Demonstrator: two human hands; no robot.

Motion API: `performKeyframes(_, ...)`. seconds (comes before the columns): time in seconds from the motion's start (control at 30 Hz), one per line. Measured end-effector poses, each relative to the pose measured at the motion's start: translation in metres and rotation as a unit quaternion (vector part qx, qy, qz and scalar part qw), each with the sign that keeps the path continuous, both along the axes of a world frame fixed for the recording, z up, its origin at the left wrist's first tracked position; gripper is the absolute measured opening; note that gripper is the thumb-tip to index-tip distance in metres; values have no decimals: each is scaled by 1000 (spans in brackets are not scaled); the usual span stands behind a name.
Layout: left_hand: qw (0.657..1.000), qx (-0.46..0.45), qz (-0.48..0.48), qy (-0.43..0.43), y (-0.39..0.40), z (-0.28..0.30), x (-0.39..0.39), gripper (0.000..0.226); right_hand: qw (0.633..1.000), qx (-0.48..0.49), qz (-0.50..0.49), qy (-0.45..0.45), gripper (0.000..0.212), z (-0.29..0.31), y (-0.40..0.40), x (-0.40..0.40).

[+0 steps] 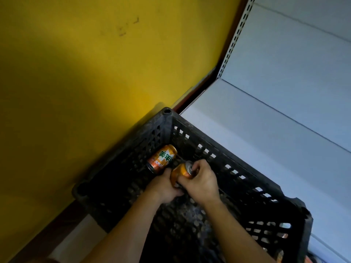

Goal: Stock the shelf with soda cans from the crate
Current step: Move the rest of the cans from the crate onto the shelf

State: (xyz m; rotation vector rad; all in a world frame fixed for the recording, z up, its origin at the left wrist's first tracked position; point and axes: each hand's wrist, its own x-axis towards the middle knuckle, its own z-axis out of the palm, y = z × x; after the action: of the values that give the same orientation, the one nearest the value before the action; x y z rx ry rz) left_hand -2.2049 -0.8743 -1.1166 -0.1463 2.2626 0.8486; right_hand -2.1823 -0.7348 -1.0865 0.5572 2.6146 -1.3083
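Note:
A black slatted plastic crate point(237, 168) stands on the floor in the corner. Both my hands reach down inside it. My right hand point(201, 182) grips an orange soda can point(181, 170) near its silver top. My left hand point(163, 185) holds the same can from the other side, near its bottom end. A second orange soda can point(161, 158) with green lettering lies on its side on the crate floor, just left of my hands. The white shelf point(275, 133) runs along the crate's right side, its board bare where visible.
A yellow wall point(76, 82) with a dark skirting closes off the left side. A perforated white shelf upright point(235, 37) rises in the corner. Through the crate's lower right slats, bits of orange objects point(281, 253) show outside it.

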Motion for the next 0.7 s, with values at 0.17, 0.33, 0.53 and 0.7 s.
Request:
performKeyframes(0.17,964,132,16,230,12,72,19,64,989,2,1,145,69,85,10,13)
performKeyframes(0.33,917,200,66,340,22,167,3,72,956,10,42,290,62,185,16,0)
performKeyframes(0.53,838,197,42,507,33,291,-28,45,903,34,83,420,47,312,25,-23)
performKeyframes(0.7,774,235,21,588,49,378,-61,52,860,62,65,502,41,407,39,-47)
